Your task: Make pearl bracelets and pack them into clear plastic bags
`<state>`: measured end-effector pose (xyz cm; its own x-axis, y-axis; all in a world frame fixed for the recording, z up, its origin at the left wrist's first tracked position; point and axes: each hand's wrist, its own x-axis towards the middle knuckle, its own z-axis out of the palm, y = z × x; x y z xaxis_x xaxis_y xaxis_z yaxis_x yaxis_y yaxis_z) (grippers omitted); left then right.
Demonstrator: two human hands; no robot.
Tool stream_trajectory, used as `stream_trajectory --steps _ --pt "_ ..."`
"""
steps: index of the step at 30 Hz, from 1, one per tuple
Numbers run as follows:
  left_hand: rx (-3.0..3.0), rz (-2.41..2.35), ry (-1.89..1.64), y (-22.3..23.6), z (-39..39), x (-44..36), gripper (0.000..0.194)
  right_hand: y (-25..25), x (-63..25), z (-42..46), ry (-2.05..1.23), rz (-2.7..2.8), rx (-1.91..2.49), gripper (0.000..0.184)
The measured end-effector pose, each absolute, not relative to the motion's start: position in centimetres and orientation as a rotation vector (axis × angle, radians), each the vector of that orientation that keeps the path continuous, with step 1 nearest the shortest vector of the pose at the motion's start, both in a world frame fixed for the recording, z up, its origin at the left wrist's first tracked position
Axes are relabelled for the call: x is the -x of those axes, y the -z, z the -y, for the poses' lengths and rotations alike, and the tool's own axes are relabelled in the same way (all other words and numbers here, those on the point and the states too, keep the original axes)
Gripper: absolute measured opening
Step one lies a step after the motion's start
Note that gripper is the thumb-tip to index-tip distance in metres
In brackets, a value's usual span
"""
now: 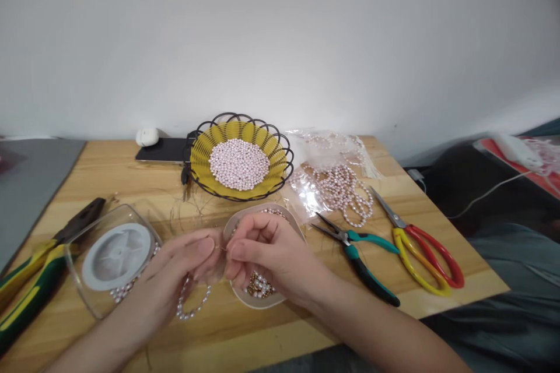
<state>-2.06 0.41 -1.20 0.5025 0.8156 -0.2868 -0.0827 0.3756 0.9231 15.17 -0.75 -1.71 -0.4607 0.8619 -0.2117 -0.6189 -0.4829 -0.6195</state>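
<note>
My left hand [186, 259] is closed, thumb pressed against the fingers. A loop of silvery pearl beads [192, 313] hangs below it. My right hand [266, 250] pinches close beside it, fingertips nearly meeting the left ones. Something tiny and thin, perhaps thread or wire, shows between the fingertips, too small to make out. Under my right hand stands a pale bowl [258, 305] with gold and white bead strands [259, 287], partly hidden by the hand. Left of my left hand, a clear plastic box [83, 297] contains a white spool [118, 256] and more beads.
Behind the hands is a yellow basket [199, 166] of loose pink beads [240, 164]. Plastic bags [310, 195] with bead strands [343, 189], needle-nose pliers [354, 239] and scissors [420, 245] lie right. Larger pliers [52, 262] lie left. A phone [161, 150] and white earbud case [147, 137] sit near the wall.
</note>
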Motion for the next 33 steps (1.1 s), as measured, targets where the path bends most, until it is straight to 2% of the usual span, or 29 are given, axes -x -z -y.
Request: stream_trajectory --steps 10,21,29,33 --pt "-1.171 -0.854 -0.643 2.0 -0.4 3.0 0.058 2.0 -15.3 0.6 -2.036 0.605 0.612 0.024" --pt "-1.530 -1.217 -0.658 2.0 0.4 4.2 0.031 2.0 -15.3 0.5 -2.069 0.588 0.676 0.029" --pt "-1.716 -1.087 -0.584 1.3 -0.1 4.1 0.036 1.8 -15.3 0.7 -2.096 0.625 0.683 0.030" --pt "-1.812 -1.041 -0.611 0.9 -0.2 3.8 0.033 1.9 -15.2 0.7 -2.091 0.621 0.689 0.033"
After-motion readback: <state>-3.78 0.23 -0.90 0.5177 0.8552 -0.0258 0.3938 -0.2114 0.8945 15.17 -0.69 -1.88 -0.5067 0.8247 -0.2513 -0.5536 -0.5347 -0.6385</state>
